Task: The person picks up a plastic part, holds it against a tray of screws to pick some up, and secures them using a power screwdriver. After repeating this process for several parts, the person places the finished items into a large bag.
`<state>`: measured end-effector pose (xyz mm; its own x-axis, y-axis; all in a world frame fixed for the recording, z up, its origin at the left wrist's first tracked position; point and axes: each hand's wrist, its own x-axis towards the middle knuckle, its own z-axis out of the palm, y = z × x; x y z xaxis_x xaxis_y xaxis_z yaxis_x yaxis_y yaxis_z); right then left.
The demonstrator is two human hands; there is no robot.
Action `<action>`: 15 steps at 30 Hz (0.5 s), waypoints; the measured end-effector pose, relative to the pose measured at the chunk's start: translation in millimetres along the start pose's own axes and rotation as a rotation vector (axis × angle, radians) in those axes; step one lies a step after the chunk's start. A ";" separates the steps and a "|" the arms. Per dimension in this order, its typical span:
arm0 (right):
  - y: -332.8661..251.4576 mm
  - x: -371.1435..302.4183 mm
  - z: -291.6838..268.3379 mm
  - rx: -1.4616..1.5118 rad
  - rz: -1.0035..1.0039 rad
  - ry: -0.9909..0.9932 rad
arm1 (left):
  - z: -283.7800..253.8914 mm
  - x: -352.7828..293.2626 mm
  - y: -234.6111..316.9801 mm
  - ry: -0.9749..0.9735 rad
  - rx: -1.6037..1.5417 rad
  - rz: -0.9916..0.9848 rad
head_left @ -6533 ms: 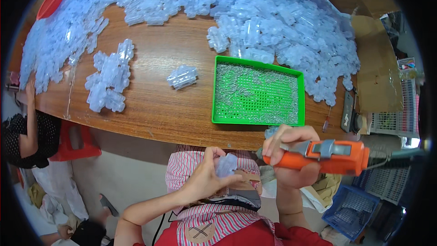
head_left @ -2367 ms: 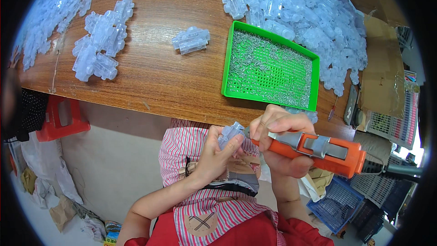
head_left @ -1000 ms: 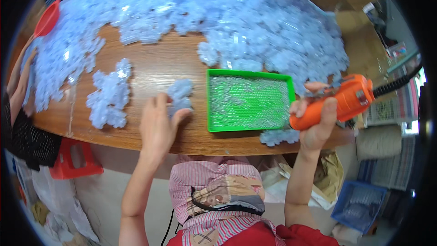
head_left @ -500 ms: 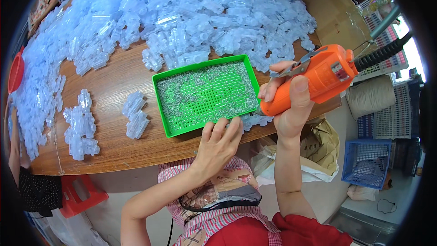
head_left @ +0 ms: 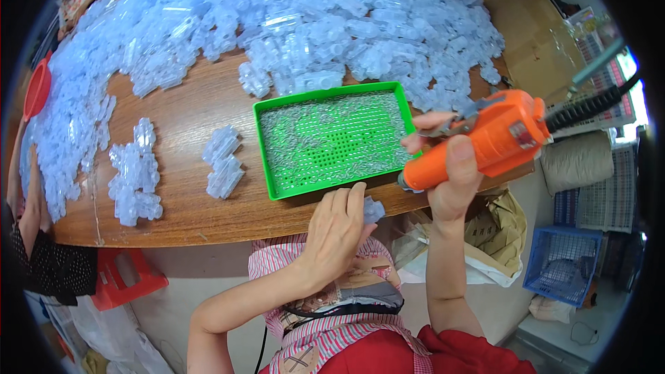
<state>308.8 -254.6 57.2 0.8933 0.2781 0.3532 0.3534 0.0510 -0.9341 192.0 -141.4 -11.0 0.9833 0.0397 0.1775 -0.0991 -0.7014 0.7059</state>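
My right hand is wrapped round an orange electric screwdriver, whose dark tip end points down and left beside the green tray. The tray lies near the table's front edge, and small silvery screws cover much of its perforated floor. Just below its front rim, my left hand is closed on a clear bluish plastic part, which sticks out past the fingers on the right. Part of that piece is hidden by the hand.
A large heap of similar clear parts spreads across the back of the wooden table. Two small groups, a bigger one and a smaller one, lie left of the tray. Another person's arm reaches in at far left.
My left hand has drawn back from the tray's front rim toward me, and a clear part now shows in it. The view has shifted slightly; the screwdriver stays in my right hand.
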 end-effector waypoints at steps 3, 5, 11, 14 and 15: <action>4.0 -7.9 -0.6 0.177 0.079 -0.051 | -20.7 -18.4 9.6 -0.139 -0.227 -0.252; -4.4 -13.3 6.1 0.232 0.114 -0.089 | -32.2 -37.8 5.2 -0.155 -0.361 -0.270; -10.3 -39.3 30.2 0.344 0.138 -0.207 | -20.9 -83.3 -14.6 -0.253 -1.184 -0.802; -13.2 -50.1 47.3 0.385 0.150 -0.260 | -6.8 -89.3 -20.7 -0.147 -1.306 -0.835; -11.6 -52.9 51.0 0.410 0.145 -0.272 | -4.8 -89.8 -22.1 -0.100 -1.369 -0.839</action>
<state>243.3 -220.9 46.7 0.8012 0.5469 0.2429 0.0443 0.3506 -0.9355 105.2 -126.1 -39.2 0.8276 -0.0166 -0.5610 0.4451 0.6283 0.6381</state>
